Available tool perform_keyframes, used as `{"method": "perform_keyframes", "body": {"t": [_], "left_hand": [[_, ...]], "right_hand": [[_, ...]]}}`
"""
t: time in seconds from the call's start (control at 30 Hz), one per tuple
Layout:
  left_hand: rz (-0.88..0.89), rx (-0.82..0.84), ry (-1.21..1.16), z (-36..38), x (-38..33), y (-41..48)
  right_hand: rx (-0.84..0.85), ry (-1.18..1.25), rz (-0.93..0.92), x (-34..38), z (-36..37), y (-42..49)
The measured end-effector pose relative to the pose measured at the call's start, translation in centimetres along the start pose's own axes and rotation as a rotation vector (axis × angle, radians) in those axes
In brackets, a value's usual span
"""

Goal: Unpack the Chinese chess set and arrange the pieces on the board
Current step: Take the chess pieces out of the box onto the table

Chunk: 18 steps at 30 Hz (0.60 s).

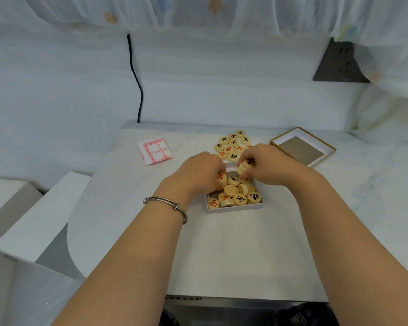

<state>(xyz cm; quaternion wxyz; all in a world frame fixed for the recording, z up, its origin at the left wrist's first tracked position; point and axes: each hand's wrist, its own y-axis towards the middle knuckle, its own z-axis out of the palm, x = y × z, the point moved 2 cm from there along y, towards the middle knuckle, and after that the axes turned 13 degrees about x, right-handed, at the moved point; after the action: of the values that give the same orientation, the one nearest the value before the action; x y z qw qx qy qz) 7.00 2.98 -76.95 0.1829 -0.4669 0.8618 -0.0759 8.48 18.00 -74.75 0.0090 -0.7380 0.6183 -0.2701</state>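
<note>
Shallow white cardboard box [233, 207], mid-table, holds round pale wooden chess pieces [231, 190]. Left hand [203, 170] grips several at the box's 10 o'clock. Right hand [269, 165] pinches a stack at 1 o'clock. Loose pile of pieces [232, 145] at 12. Folded red-lined paper board [154, 150] at 10. Upturned lid [303, 147] at 2.

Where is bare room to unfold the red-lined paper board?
Widest: white tabletop between the white cardboard box and the near edge, under the forearms. Smaller: between folded board and box. Crowded beyond it: round wooden pieces, gold-rimmed lid.
</note>
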Motion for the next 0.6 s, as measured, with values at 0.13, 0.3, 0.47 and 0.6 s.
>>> {"method": "perform_keyframes", "body": {"t": [0.13, 0.3, 0.47, 0.6], "left_hand": [[-0.014, -0.005, -0.020, 0.2, -0.2, 0.0], [-0.035, 0.001, -0.104, 0.3, 0.3, 0.3], [-0.030, 0.052, -0.296, -0.1, 1.4, -0.1], [-0.060, -0.198, -0.543, -1.6, 2.4, 0.1]], "right_hand": [[0.065, -0.054, -0.030, 1.0, 1.1, 0.6], [0.078, -0.053, -0.038, 1.6, 1.5, 1.1], [0.063, 0.012, -0.061, 1.3, 1.3, 1.0], [-0.178, 0.192, 0.025, -1.3, -1.1, 0.8]]}}
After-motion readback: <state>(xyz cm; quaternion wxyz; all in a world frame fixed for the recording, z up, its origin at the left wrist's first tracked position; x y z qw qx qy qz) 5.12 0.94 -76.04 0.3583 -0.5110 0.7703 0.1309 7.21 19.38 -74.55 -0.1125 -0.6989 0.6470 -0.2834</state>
